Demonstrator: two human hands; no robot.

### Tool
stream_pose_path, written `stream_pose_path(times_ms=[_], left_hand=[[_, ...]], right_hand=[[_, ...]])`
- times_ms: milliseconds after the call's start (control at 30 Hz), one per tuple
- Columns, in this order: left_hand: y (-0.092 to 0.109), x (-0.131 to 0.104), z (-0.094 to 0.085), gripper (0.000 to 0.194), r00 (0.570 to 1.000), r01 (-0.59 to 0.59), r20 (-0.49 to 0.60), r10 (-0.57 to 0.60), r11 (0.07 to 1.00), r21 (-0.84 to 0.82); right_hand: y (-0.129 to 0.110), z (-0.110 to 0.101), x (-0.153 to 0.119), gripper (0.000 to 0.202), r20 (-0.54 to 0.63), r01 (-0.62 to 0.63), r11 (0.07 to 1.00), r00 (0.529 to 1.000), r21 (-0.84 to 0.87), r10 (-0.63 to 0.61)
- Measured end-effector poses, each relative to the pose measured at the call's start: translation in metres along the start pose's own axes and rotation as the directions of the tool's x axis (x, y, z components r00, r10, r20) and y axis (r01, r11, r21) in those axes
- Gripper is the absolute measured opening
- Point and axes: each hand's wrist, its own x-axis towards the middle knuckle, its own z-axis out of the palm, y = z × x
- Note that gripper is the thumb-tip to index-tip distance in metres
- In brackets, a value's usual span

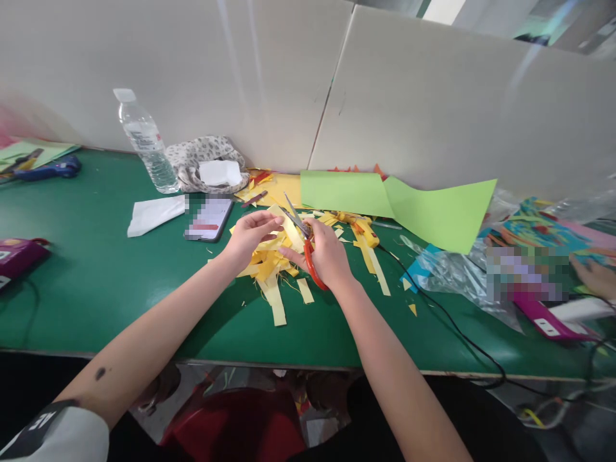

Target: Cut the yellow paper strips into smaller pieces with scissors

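My right hand (327,250) grips a pair of scissors (314,262) with orange-red handles, the blades pointing up and to the left. In my left hand (254,239) a pale yellow paper strip (292,232) is pinched between the fingers, its upper part beside the scissor blades. Whether the blades touch the strip I cannot tell. Beneath both hands lies a heap of yellow paper scraps (269,264), with a loose strip (275,301) reaching toward the table's front edge. Just right of my right hand a yellow glue gun (364,231) lies on its side among more scraps.
Green paper sheets (346,192) lie behind the heap. To the left are a phone (210,218), a tissue (154,215), a water bottle (148,149) and a patterned cloth pouch (206,154). A black cord (447,324) crosses the right side, near plastic wrapping (462,276) and another person's hand (597,277).
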Motion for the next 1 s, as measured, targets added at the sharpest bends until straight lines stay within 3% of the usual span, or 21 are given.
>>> stream_pose_path(times_ms=[1000], left_hand=[[-0.001, -0.0009, 0.0016, 0.023, 0.999, 0.01, 0.047, -0.009, 1.0, -0.006]], right_hand=[[-0.0045, -0.0003, -0.0009, 0.048, 0.03, -0.018, 0.999, 0.999, -0.029, 0.018]])
